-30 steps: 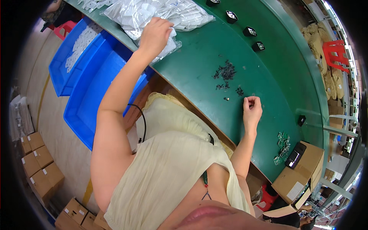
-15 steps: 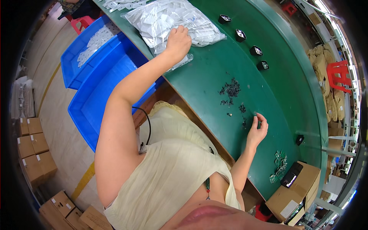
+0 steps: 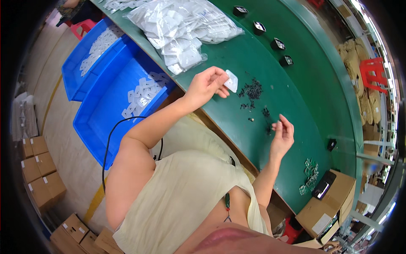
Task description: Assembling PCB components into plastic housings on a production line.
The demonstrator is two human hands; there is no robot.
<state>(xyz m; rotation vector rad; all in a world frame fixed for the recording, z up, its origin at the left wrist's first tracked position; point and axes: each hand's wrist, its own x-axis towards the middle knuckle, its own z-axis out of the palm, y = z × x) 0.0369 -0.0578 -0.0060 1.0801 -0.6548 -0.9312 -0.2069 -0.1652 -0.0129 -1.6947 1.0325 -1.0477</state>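
Observation:
My left hand (image 3: 210,84) pinches a flat, translucent white plastic piece (image 3: 231,81) by its edge, above the green tabletop. Farther right, my right hand (image 3: 282,137) has its thumb and fingertips drawn together; whatever may be between them is too small to make out. Between the hands lies a loose heap of small black parts (image 3: 253,89), with smaller clusters (image 3: 267,128) trailing toward my right fingers. One tiny pale-and-dark piece (image 3: 251,120) sits beside them. Beyond my left hand rests a clear bag (image 3: 186,23) stuffed with similar white pieces, some spilling toward the near edge.
Two blue bins (image 3: 99,122) stand left of the green table (image 3: 228,59), both holding white pieces. Small black cups (image 3: 259,28) line its far side. At right are green-and-silver parts (image 3: 309,175) and an open cardboard box (image 3: 317,216). Stacked cartons (image 3: 38,171) occupy the left floor.
My left hand has come from the bag toward the black parts, now with a white piece. White pieces now show in the nearer blue bin. My right hand has barely shifted.

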